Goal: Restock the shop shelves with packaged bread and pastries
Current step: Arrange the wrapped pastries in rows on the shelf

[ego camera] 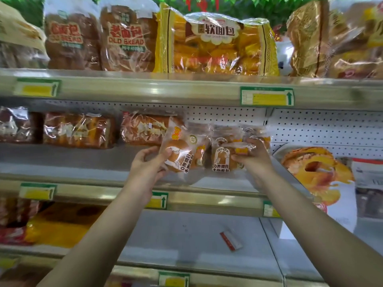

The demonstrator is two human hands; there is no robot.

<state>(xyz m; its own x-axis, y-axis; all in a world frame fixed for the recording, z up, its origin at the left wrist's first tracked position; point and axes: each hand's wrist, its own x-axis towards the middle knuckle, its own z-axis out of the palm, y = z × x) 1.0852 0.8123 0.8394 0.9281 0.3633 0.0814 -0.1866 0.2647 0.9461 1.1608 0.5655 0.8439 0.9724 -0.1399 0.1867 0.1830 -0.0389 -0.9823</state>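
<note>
Our left hand [146, 165] has its grip clamped on a tilted clear-plastic packet of round brown bun [178, 154], thumb on its front; our right hand [256, 160] has its grip pinched on a second clear bun packet [223, 160] just beside it; both packets are over the grey metal middle shelf [83, 162], near wrapped orange-brown loaves [143, 129] that stand against the perforated white back panel [228, 114].

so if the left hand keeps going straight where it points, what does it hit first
Probably the wrapped loaf at the back of the middle shelf, touched first by the small bread pack the left hand holds. Depth is hard to judge.
</note>
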